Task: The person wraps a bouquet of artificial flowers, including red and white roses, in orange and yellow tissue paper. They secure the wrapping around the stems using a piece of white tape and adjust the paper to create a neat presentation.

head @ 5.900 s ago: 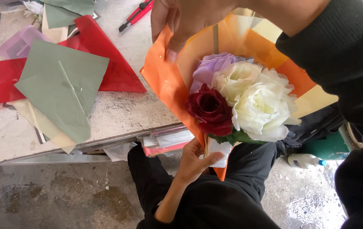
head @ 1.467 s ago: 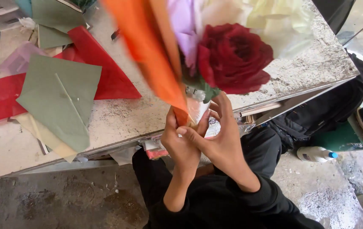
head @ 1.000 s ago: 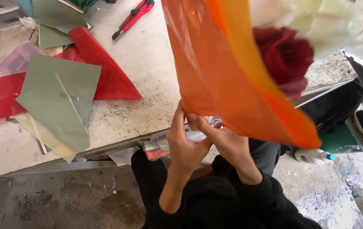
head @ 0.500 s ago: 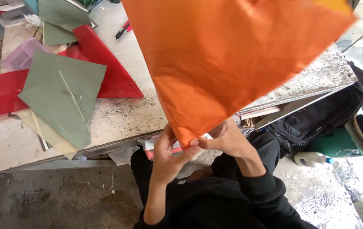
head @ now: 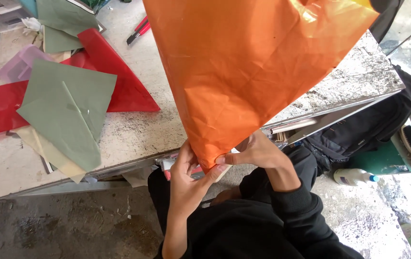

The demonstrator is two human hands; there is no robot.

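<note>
Both hands, the left hand and right hand, pinch the narrow bottom of an orange paper cone rising above them. Left of them, green sheets and red sheets lie on the worktop; a white bottle with a blue cap lies right.

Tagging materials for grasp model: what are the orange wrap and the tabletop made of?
Orange wrap: looks like thin plastic-coated or waxed paper, semi-gloss; sharp creases plus shiny highlights near the top edge. Both hands, left hand and right hand, pinch its bottom tip. Tabletop: probably painted board or metal, matte white; paint worn, dark scuffs.
</note>
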